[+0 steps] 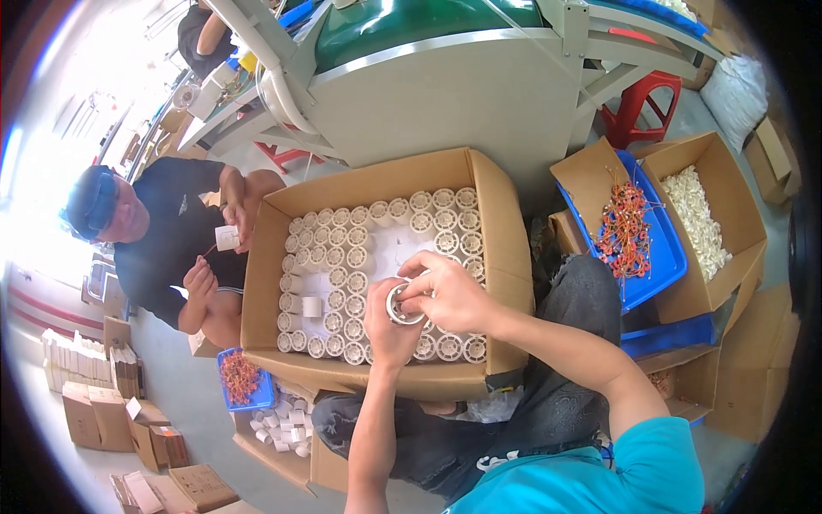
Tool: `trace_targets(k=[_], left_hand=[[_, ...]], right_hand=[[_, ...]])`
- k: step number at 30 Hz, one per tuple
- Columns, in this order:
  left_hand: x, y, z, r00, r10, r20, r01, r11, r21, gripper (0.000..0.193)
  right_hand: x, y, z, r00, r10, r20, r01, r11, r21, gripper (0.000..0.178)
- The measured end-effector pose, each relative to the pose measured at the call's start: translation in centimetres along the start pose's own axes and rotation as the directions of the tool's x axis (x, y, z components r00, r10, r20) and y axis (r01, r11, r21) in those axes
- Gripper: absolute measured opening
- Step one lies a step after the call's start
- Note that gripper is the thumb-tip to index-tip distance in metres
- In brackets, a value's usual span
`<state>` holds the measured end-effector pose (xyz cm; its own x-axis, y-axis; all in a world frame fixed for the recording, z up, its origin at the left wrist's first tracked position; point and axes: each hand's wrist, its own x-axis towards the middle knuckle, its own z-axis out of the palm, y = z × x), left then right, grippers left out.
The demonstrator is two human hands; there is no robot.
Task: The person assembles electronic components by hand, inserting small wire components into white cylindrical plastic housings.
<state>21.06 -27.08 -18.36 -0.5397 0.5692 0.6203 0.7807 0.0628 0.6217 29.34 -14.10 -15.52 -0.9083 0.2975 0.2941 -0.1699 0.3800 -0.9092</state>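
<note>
My left hand is wrapped round a white round plastic cup, its open end facing up. My right hand reaches over from the right, thumb and fingers closed together at the cup's mouth. Whatever the fingertips pinch is hidden. Both hands are above a large cardboard box in front of me. Similar white cups with slotted round ends stand in rows inside it, around a gap in the middle. One cup lies on its side toward the left.
At the left a person holds another white cup and a thin wire. Orange-red wires fill a blue tray on the right, beside a carton of small white parts. Loose cups lie in a lower-left carton. A green-topped machine stands ahead.
</note>
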Motion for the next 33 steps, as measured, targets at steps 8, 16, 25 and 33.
trace_targets(k=[8,16,25,33], left_hand=[[-0.1,-0.6,0.0,0.993,0.112,-0.047,-0.104,0.983,0.151,0.051],[-0.3,-0.6,-0.3,0.998,0.057,0.003,-0.058,0.998,0.038,0.049],[-0.2,-0.6,-0.3,0.999,0.039,0.029,-0.040,0.998,0.053,0.049],[1.6,0.8,-0.4,0.968,-0.232,0.097,0.244,0.960,-0.135,0.047]], right_hand=[[-0.2,0.2,1.2,0.996,-0.037,-0.080,0.037,0.999,-0.003,0.016],[-0.3,0.2,1.4,0.999,0.033,-0.037,-0.030,0.997,0.073,0.015],[-0.1,0.4,1.2,0.999,-0.019,-0.044,0.017,0.998,-0.055,0.017],[0.8,0.8,-0.6,0.998,-0.054,-0.024,0.052,0.995,-0.083,0.020]])
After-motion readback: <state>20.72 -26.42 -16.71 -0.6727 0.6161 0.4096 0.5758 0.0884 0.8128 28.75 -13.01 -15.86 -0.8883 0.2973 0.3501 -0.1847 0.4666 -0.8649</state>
